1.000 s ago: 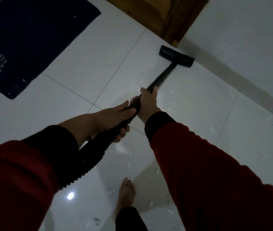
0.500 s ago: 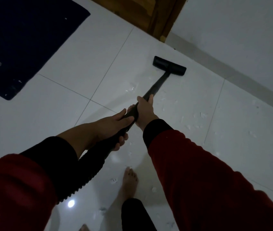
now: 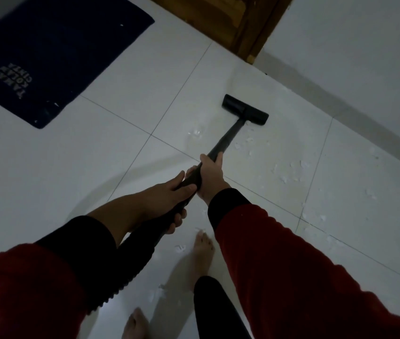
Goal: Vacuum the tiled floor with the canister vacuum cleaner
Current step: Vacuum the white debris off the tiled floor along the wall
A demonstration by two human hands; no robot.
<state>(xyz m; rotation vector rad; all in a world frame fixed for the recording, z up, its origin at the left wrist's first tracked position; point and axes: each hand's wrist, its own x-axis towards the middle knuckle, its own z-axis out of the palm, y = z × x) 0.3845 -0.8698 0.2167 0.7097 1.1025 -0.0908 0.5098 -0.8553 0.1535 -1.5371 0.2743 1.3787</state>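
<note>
Both the left hand (image 3: pixel 169 194) and the right hand (image 3: pixel 210 176) grip the black vacuum wand (image 3: pixel 228 138). White paper scraps (image 3: pixel 289 171) litter the white tiled floor (image 3: pixel 120 155) right of the right hand. The ribbed black hose (image 3: pixel 130 263) disappears behind the left sleeve.

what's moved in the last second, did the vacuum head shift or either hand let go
The floor head has been pulled back from the skirting by the door frame, toward the person, onto open tile. Neither hand let go: the left hand and right hand stay wrapped around the wand. The paper scraps right of the wand remain unswept, and the mat lies unmoved.
</note>
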